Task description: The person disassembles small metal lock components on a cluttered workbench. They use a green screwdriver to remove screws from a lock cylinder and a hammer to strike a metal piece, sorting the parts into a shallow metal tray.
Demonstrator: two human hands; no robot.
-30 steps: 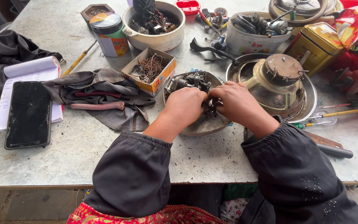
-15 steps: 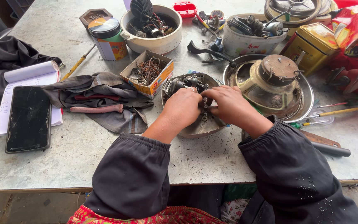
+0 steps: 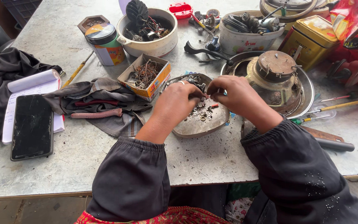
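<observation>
Currently | left hand [image 3: 178, 99] and right hand [image 3: 233, 94] pinch 1 small part, hidden by fingers, above shallow metal dish [image 3: 195, 126] | loose bits remain in dish | sorting looks midway | motor housing [image 3: 275, 76] untouched

Single head-worn camera, looking steeply down and forward from above the person's own sleeves, close over the near edge of the counter [image 3: 83, 166], whose cluttered surface runs to the far side at frame top.
</observation>
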